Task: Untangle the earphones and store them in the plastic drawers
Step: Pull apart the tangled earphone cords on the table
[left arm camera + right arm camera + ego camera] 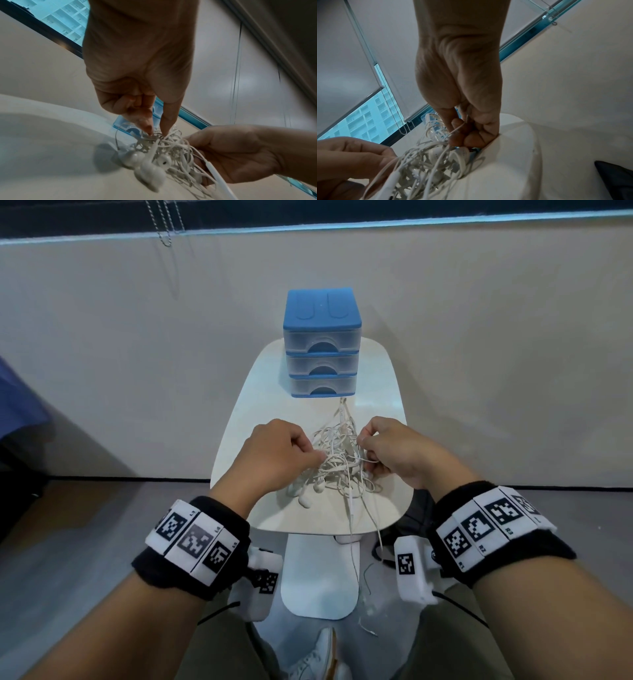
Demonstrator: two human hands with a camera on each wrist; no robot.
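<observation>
A tangled bunch of white earphones [337, 460] lies in the middle of the small white table [239, 419], with several cords hanging over the near edge. My left hand [274, 453] pinches cords at the left side of the earphones [164, 152] with thumb and forefinger. My right hand [390, 450] grips cords at the right side; a thin cord runs across its fingers [458, 127] in the right wrist view. The plastic drawers [322, 344], blue-topped with three clear drawers, all pushed in, stand at the table's far end.
The table is narrow, with floor on both sides and a wall close behind the drawers. A black bag [414, 518] sits on the floor right of the table. Bead chains [168, 224] hang from a blind at upper left. My shoe [318, 655] is below.
</observation>
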